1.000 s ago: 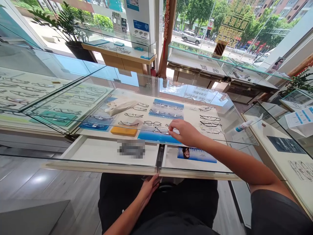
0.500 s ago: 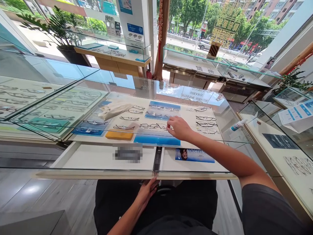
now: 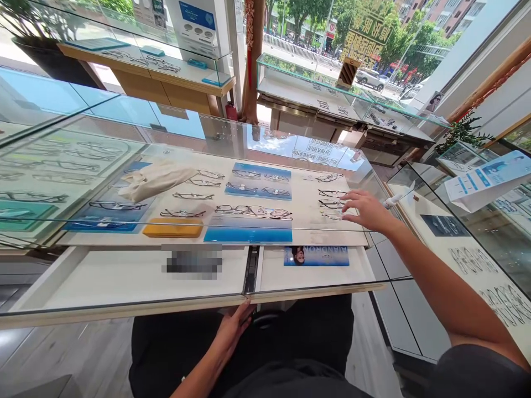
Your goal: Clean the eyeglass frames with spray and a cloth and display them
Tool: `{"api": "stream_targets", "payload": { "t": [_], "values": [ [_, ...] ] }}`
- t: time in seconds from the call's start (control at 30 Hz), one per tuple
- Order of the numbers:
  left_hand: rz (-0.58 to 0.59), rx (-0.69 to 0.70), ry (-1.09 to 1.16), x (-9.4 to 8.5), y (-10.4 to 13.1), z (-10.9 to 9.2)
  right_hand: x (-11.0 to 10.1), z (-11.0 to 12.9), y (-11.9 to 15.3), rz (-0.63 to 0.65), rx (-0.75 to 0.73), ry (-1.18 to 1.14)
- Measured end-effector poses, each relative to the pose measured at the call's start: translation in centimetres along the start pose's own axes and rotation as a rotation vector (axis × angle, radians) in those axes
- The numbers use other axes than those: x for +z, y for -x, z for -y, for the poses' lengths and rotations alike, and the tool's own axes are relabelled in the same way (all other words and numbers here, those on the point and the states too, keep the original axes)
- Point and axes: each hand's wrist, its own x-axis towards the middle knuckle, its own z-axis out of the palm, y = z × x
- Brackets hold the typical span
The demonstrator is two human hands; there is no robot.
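Note:
My right hand (image 3: 367, 211) is over the right part of the glass display case, fingers apart, its fingertips at the right ends of a column of eyeglasses (image 3: 331, 203). Nothing shows between those fingers. Down at the front edge, my left hand (image 3: 233, 327) grips the drawer front (image 3: 199, 305), its thumb on top and its fingers partly hidden below. More eyeglasses (image 3: 254, 211) lie in the middle, above a blue card (image 3: 248, 231). A beige cloth (image 3: 155, 179) and a yellow case (image 3: 172, 228) are at the left.
The pulled-out drawer (image 3: 124, 276) holds a blurred item and a blue printed card (image 3: 317, 256). A white bottle (image 3: 396, 200) stands right of my right hand. Another glass case (image 3: 450, 243) with a paper bag (image 3: 489, 179) is at the right. Further cases stand by the window.
My right hand has moved right, from the middle eyeglasses to the right column, and its fingers have spread. The view has shifted; my left hand remains at the drawer front.

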Motion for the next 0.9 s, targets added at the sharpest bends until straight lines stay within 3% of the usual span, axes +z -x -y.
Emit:
{"api": "stream_targets", "payload": {
  "t": [0.2, 0.9],
  "values": [
    [-0.023, 0.003, -0.009, -0.2, -0.1, -0.1, 1.2, -0.1, 0.0, -0.04, -0.006, -0.048],
    [-0.029, 0.01, 0.006, 0.1, 0.6, -0.4, 2.4, -4.1, -7.5, -0.071, 0.033, -0.059]
  ]
}}
